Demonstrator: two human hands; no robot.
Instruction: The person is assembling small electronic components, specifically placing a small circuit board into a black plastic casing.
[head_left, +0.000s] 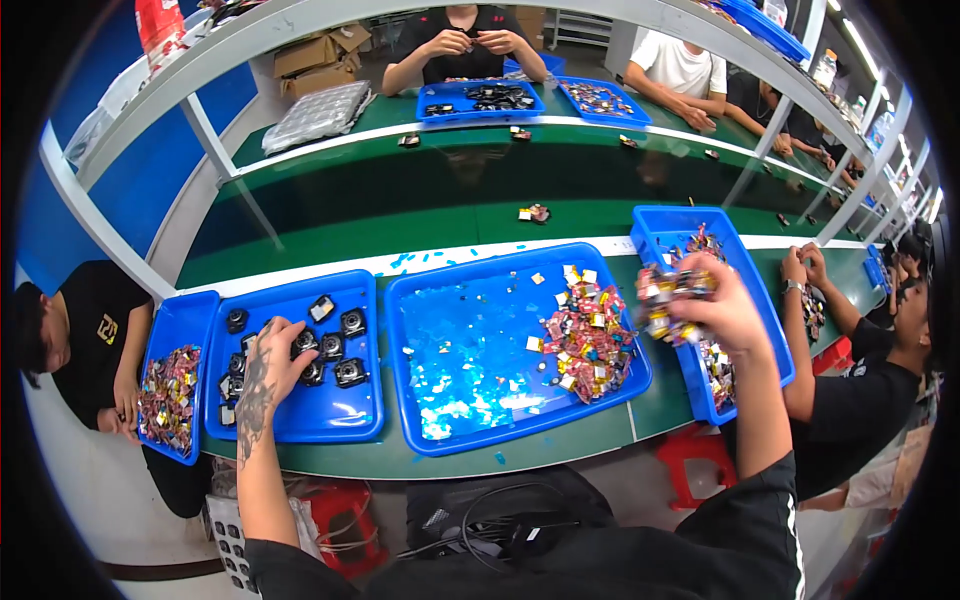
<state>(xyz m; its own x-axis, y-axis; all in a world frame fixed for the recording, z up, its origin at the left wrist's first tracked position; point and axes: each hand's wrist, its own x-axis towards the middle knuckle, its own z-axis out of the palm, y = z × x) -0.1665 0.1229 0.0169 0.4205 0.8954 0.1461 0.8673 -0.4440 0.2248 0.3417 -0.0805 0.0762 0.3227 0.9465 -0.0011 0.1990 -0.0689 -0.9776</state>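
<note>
While the right hand (712, 300) grips a heaped clump of small foil-wrapped parts (668, 292) above the gap between trays, pieces may spill onto the bench (440, 200); left hand (272, 362) rests loosely curled on black round parts (338, 348).

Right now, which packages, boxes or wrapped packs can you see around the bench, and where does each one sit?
Open brown cardboard boxes: far left, beyond the green bench, flaps up.
Clear plastic blister tray pack: far left end of the bench, flat, rectangular, silvery.
Red and white hanging bag: top left corner, glossy.
Small foil-wrapped red, gold and silver packs: heaped at the right of the middle blue tray; the right hand lifts a bunch.
No screens visible.
</note>
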